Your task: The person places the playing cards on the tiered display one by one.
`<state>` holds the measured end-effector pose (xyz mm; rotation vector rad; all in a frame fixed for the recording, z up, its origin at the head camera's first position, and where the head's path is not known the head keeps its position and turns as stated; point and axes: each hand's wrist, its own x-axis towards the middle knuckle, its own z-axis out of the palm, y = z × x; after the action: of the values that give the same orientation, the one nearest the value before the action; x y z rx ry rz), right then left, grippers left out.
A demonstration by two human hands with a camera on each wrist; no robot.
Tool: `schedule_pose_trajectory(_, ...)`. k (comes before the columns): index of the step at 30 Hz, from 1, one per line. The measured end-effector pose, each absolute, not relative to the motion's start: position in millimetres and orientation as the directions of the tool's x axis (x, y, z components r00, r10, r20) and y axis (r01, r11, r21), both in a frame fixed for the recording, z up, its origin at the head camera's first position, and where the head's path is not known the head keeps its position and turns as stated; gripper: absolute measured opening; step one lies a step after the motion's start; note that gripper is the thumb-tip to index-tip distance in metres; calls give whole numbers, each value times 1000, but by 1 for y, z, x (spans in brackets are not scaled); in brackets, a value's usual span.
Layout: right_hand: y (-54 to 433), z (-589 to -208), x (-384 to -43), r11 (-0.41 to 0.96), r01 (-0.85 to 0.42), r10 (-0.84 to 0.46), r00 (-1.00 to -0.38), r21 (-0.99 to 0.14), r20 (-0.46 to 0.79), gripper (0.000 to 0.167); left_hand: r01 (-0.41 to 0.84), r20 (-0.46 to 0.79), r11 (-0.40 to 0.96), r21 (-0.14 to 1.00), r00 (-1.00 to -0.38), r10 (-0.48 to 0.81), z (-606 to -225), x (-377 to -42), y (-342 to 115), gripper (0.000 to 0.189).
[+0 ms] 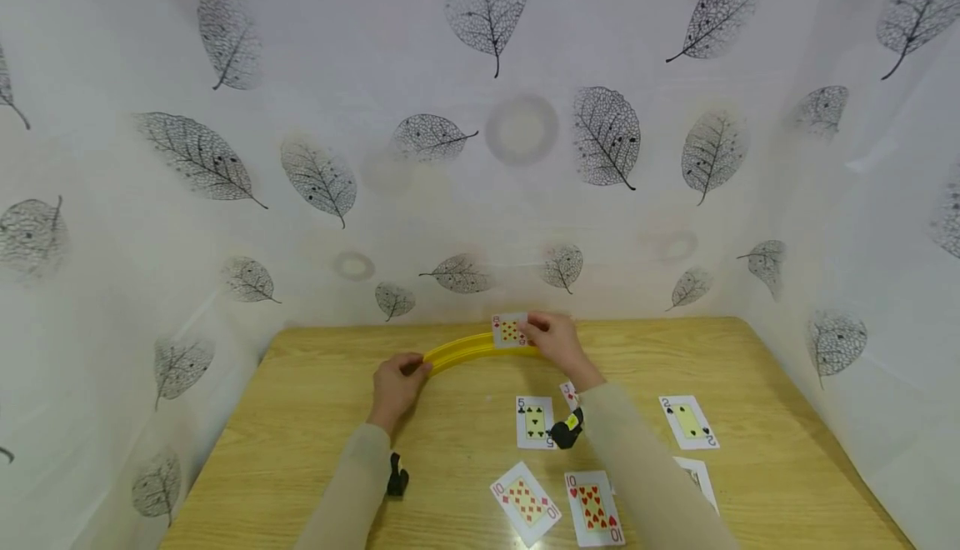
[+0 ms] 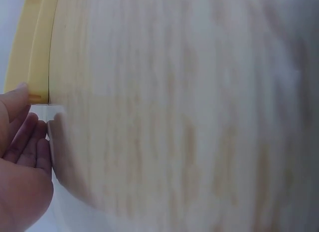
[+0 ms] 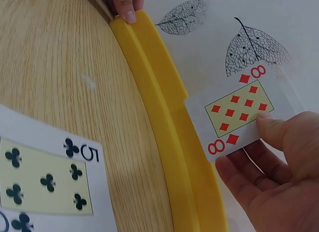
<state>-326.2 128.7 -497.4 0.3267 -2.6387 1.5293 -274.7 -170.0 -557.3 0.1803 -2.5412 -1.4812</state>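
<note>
A curved yellow card holder (image 1: 459,352) with a long groove lies near the table's back edge. My left hand (image 1: 397,385) pinches its left end between thumb and fingers, as the left wrist view also shows. Between the thumb and fingers of my right hand (image 1: 558,343) is an eight of diamonds (image 3: 239,110), face towards me. That card's edge meets the holder's back wall in the right wrist view; whether it sits in the groove I cannot tell. Closer to me, a five of clubs (image 1: 535,422) lies face up.
Face up on the wooden table (image 1: 300,425) lie a ten of diamonds (image 1: 517,496), a ten of hearts (image 1: 592,507) and a two of spades (image 1: 688,422). My right sleeve partly covers a jack (image 1: 567,393) and another card (image 1: 699,477). A leaf-patterned curtain (image 1: 480,200) hangs behind.
</note>
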Motion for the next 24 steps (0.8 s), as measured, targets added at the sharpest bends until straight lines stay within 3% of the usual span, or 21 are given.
schedule_pose_trajectory(12,96,-488,-328,488,-260,-215,-961,-833,173,24,1,121,505,863,-972,-204,-557,-277,-172,24)
schedule_pose_trajectory(24,67,-487,-330,456,-322,-254,-941,-830,226,16,-19,107,509,861,-970,-217,-558,-276,-170,25)
